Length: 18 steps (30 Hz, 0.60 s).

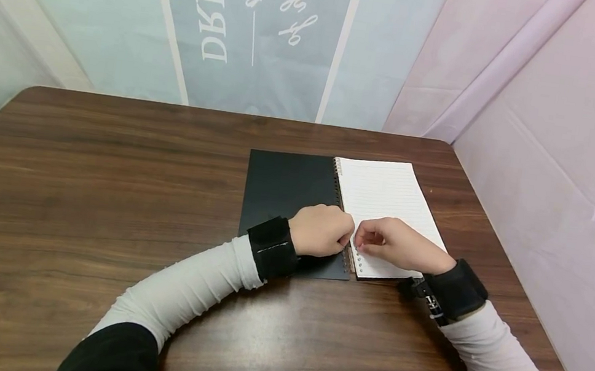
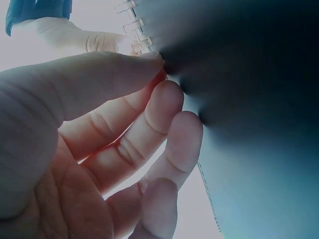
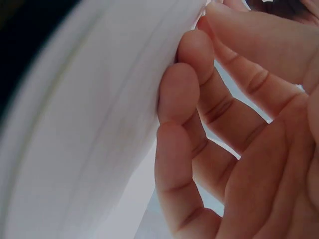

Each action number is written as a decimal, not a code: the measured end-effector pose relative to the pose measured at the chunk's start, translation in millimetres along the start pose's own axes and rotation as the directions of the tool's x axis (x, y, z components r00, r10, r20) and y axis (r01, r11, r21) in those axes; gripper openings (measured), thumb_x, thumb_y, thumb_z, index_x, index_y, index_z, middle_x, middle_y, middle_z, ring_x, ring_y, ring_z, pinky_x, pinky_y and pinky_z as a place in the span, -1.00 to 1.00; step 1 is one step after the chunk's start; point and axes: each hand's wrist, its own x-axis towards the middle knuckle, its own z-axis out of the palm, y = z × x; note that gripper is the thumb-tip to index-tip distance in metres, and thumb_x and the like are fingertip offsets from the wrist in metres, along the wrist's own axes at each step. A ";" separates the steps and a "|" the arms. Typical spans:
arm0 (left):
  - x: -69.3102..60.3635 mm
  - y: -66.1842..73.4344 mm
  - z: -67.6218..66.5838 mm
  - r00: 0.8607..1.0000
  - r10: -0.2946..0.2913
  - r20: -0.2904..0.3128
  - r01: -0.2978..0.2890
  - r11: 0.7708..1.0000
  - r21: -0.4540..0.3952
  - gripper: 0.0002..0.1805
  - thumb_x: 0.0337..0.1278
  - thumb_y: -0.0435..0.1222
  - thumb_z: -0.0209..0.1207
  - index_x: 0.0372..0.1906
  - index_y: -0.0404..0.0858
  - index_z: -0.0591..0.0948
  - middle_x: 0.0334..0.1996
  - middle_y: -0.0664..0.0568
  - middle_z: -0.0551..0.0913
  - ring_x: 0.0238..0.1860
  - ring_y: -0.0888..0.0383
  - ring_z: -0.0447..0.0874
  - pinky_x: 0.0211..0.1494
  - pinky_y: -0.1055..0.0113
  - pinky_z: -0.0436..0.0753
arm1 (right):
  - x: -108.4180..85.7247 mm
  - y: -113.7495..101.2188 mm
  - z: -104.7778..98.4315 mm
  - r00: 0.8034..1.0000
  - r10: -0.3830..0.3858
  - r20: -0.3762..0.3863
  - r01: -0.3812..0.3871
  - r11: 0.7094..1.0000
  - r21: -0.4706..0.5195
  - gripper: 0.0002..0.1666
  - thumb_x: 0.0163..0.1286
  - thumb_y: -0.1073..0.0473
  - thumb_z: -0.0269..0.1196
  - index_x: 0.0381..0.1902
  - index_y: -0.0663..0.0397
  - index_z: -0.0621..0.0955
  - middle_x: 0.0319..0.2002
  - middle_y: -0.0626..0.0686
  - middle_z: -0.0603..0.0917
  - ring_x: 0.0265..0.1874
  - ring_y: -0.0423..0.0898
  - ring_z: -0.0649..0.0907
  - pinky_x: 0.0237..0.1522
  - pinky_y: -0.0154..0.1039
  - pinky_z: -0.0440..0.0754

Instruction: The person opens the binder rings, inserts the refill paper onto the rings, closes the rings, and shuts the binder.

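Observation:
A loose-leaf notebook lies spread on the table, with its black cover on the left and a stack of lined white paper on the right. Ring binding runs between them. My left hand is over the cover's inner edge, pinching the binding between thumb and index finger. From the other side my right hand pinches at the paper's punched edge by the rings. Its other fingertips curl against the paper. The exact point where both pinches meet the rings is partly hidden.
The brown wooden table extends around the notebook, its right edge close to the right forearm. A printed cloth hangs behind the table, and a pale curtain hangs along the right side.

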 end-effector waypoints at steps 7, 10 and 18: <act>0.9 -0.9 1.8 1.000 0.016 -0.008 -0.016 1.000 0.004 -0.70 0.27 -0.37 0.14 -0.59 -0.07 0.51 -0.62 0.20 0.42 -0.55 0.25 0.46 -0.57 0.44 0.30 | 0.2 -3.9 0.9 1.000 0.004 0.005 -0.003 0.999 -0.039 -0.76 0.30 0.46 0.23 -0.38 -0.02 0.60 -0.45 -0.15 0.58 -0.41 -0.25 0.51 -0.29 -0.37 0.46; 0.7 -0.6 1.2 1.000 0.015 -0.006 -0.015 1.000 0.007 -0.70 0.28 -0.36 0.14 -0.59 -0.07 0.51 -0.62 0.21 0.42 -0.55 0.25 0.45 -0.56 0.44 0.30 | 0.1 -4.9 0.8 1.000 0.013 0.009 -0.013 0.999 -0.050 -0.77 0.31 0.45 0.22 -0.38 -0.01 0.59 -0.45 -0.15 0.57 -0.40 -0.23 0.50 -0.28 -0.37 0.45; 0.6 -0.7 -0.4 1.000 0.004 0.008 -0.004 1.000 -0.026 -0.71 0.30 -0.35 0.14 -0.58 -0.07 0.50 -0.62 0.22 0.39 -0.54 0.27 0.41 -0.54 0.43 0.30 | 0.4 -6.2 0.4 0.999 0.036 0.013 -0.035 0.998 -0.046 -0.79 0.34 0.44 0.20 -0.36 0.00 0.59 -0.44 -0.14 0.56 -0.40 -0.22 0.48 -0.30 -0.36 0.43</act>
